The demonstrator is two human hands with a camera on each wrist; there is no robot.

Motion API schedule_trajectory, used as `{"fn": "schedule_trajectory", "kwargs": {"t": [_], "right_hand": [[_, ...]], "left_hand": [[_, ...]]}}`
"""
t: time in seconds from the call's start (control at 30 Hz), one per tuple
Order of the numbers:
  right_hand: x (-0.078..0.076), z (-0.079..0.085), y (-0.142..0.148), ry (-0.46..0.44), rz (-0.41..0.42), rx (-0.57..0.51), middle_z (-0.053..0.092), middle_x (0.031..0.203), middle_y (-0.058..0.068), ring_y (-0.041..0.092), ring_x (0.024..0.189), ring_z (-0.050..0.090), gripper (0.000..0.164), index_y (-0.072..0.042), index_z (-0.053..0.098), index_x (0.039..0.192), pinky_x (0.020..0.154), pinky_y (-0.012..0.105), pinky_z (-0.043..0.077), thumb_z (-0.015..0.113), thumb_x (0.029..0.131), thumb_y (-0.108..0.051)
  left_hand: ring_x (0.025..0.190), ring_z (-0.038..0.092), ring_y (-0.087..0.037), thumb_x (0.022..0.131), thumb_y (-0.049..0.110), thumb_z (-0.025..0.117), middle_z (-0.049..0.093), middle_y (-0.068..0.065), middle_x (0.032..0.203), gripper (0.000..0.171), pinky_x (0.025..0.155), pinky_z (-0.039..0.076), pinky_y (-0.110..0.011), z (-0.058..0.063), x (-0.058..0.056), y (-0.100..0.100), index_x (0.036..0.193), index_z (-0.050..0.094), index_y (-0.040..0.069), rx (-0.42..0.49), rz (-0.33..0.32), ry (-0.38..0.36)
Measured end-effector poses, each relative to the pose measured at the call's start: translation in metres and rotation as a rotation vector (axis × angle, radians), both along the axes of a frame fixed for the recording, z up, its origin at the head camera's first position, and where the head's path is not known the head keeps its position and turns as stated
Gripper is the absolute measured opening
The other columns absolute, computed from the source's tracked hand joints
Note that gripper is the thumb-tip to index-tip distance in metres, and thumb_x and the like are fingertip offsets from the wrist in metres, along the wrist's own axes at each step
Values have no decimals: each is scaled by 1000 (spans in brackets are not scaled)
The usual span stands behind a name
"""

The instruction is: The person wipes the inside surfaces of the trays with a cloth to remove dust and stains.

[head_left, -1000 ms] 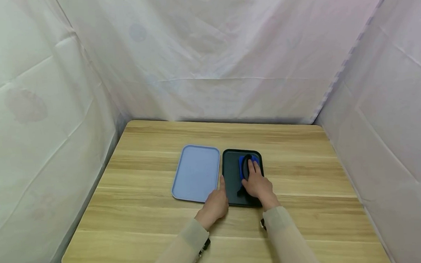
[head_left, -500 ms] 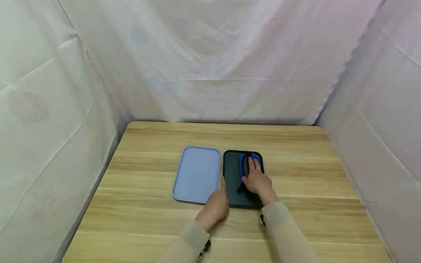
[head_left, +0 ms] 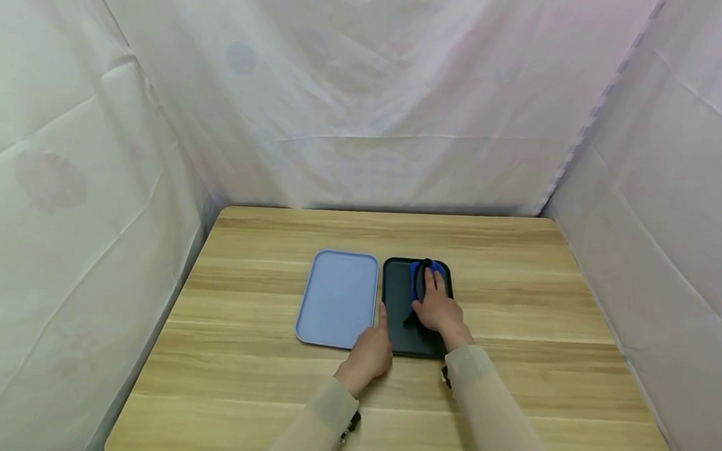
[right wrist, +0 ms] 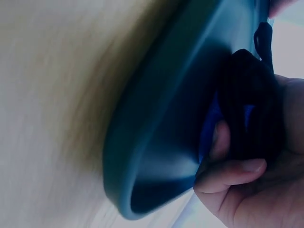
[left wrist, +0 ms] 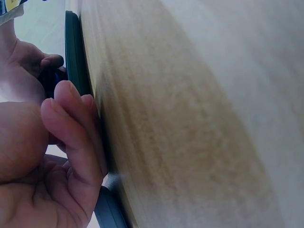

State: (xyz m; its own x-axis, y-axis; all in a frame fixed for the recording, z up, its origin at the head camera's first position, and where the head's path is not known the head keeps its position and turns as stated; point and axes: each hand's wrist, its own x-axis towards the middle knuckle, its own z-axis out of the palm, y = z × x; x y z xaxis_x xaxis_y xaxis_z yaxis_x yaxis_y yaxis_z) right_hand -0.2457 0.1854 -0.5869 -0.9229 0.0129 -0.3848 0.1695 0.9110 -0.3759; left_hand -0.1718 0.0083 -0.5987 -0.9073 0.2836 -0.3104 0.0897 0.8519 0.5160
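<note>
In the head view my right hand (head_left: 438,314) grips a blue object with a black band-like top (head_left: 420,286), over the right half of the dark green tray (head_left: 400,333). Its exact kind is unclear. The right wrist view shows the black part (right wrist: 249,95) against the palm, a thin loop at one end and fingertips curled beside it. My left hand (head_left: 371,351) rests at the near left edge of that tray, index finger extended toward the gap between the trays. Its other fingers are loosely bent, holding nothing, in the left wrist view.
A light blue tray (head_left: 338,299) lies just left of the dark green one, with a narrow gap between them. Both are on a wood-grain table (head_left: 234,362). Pale fabric (head_left: 357,119) hangs behind the table and along both sides.
My right hand and the blue-and-black object have shifted slightly over the tray, away from me and then a little left. The left hand stays at the tray's edge.
</note>
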Motion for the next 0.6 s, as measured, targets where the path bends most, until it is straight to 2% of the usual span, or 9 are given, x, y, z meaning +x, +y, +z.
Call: {"fn": "schedule_trajectory", "kwargs": {"t": [0.27, 0.6], "right_hand": [[1, 1, -11, 18, 0, -3, 1, 175, 18, 41, 94, 68, 88, -15, 0, 168, 89, 60, 53, 56, 104, -36], [0, -4, -25, 33, 4, 0, 1, 175, 16, 35, 77, 64, 89, -17, -1, 168, 80, 56, 54, 57, 104, -38]], "left_hand": [[52, 53, -17, 99, 9, 65, 58, -5, 60, 90, 54, 48, -32, 0, -2, -1, 166, 4, 1, -10, 6, -15], [54, 54, -17, 99, 10, 64, 60, -6, 63, 90, 57, 50, -32, -4, -3, 0, 166, 4, 2, -14, 0, -19]]}}
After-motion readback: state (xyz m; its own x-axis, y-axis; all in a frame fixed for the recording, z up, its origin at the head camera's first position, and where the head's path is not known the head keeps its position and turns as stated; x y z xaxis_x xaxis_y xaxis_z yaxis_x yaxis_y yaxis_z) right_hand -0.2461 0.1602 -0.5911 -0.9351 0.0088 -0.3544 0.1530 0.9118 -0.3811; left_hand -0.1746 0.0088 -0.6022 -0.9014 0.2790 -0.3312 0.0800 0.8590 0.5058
